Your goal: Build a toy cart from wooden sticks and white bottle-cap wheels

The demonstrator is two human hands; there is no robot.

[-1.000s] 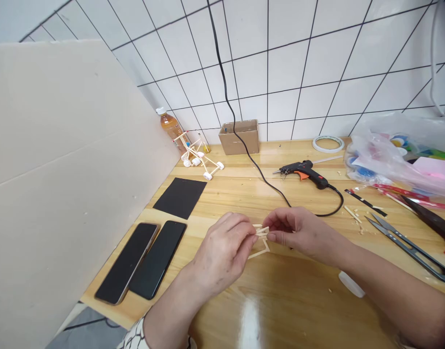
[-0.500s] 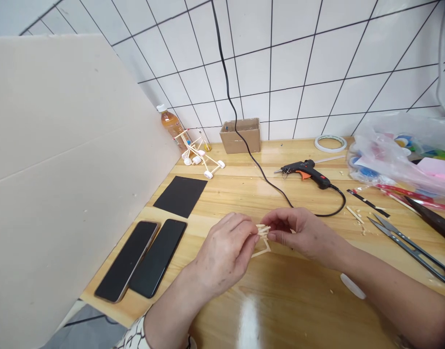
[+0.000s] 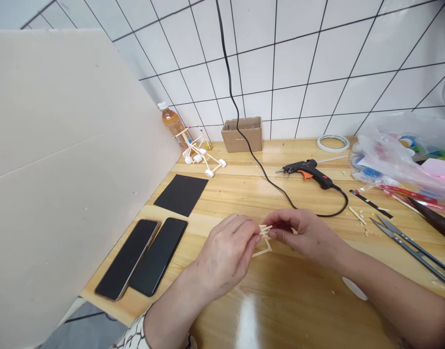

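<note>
A small frame of pale wooden sticks (image 3: 267, 246) is held just above the table between my two hands. My left hand (image 3: 227, 252) pinches its left side, thumb and fingers closed on the sticks and covering part of them. On the other side, the thumb and fingertips of my right hand (image 3: 302, 232) close around the stick ends at the frame's upper right. Several short sticks lie side by side at the top, and an angled corner hangs below. Exactly how the sticks join is hidden by my fingers.
A hot glue gun (image 3: 307, 172) lies behind my right hand, its black cord (image 3: 273, 185) crossing the table. At right are thread snips (image 3: 413, 247) and a plastic bag (image 3: 385, 150). Two phones (image 3: 159, 257), black card (image 3: 181, 195), a stick model (image 3: 198, 151), a bottle (image 3: 172, 122) and a cardboard box (image 3: 243, 135) stand left and back.
The view has shifted slightly, so the background sits a little differently. Both hands keep the same grip on the stick frame, with hardly any movement.
</note>
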